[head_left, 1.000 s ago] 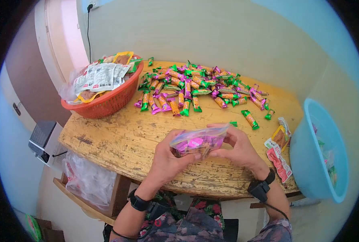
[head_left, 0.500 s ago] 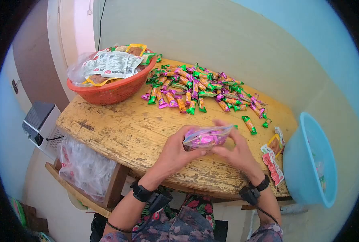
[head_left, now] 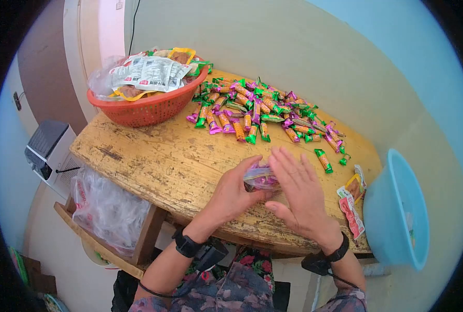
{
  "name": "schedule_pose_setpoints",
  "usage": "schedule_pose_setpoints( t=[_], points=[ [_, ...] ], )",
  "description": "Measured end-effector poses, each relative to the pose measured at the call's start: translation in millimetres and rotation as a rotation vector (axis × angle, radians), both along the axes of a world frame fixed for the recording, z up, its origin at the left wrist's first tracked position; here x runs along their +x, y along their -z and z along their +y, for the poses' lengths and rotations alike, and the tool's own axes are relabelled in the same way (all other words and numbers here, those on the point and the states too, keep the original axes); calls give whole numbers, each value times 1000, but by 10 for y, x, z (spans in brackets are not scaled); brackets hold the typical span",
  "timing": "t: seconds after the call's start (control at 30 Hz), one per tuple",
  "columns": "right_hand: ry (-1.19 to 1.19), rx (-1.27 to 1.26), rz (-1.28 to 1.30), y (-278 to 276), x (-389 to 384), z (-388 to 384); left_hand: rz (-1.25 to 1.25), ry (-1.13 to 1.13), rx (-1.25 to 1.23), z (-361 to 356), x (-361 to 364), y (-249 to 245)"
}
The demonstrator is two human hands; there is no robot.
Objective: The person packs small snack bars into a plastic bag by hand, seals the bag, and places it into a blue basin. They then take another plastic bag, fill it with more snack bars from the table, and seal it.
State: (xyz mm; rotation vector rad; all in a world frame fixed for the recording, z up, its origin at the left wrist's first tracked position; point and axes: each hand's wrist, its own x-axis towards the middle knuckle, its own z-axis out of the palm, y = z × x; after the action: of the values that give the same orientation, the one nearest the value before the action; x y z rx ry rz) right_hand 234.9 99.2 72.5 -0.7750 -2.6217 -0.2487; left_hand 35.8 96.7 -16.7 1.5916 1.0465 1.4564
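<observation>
Near the table's front edge, my left hand (head_left: 231, 191) grips a clear zip bag (head_left: 262, 178) holding pink-wrapped pieces. My right hand (head_left: 300, 196) is raised flat against the bag's right side, fingers stretched out and partly covering it. Beyond the hands, a loose heap of small snacks (head_left: 260, 106) in green and pink wrappers lies along the back of the worn yellow table (head_left: 153, 161). One green-ended snack (head_left: 323, 161) lies apart, just behind my right hand.
A red basket (head_left: 138, 112) full of packets stands at the back left. On the right are a blue tub (head_left: 392, 218) and opened-out packets (head_left: 352, 208). An open drawer (head_left: 148, 236) with plastic bags (head_left: 107, 208) juts out at the front left.
My right hand has let go of the bag's top edge and opened flat beside it. The bag's mouth, spread wide before, now looks narrower and partly covered.
</observation>
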Motion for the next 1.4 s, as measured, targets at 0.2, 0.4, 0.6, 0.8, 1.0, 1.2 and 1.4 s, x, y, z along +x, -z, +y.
schedule_pose_setpoints(
  t=[0.2, 0.4, 0.6, 0.8, 1.0, 1.2, 1.4],
  points=[
    [-19, -10, -107, 148, -145, -54, 54, -3, -15, -54, -17, -67],
    [41, 112, 109, -217, 44, 45, 40, -5, -27, -31, -4, -38],
    [32, -94, -17, 118, 45, 66, 94, -26, 8, 14, -38, -42],
    [91, -317, 565, -9, 320, 196, 38, 42, -39, -99, -34, -176],
    [60, -814, 629, 213, 474, 474, -74, 67, -52, -133, -3, -250],
    [-59, -712, 767, 214, 327, 464, -164, 18, -64, -93, -25, -297],
    [-36, -549, 895, -11, 366, 381, -50, 0, 197, 17, -82, -503]
  ],
)
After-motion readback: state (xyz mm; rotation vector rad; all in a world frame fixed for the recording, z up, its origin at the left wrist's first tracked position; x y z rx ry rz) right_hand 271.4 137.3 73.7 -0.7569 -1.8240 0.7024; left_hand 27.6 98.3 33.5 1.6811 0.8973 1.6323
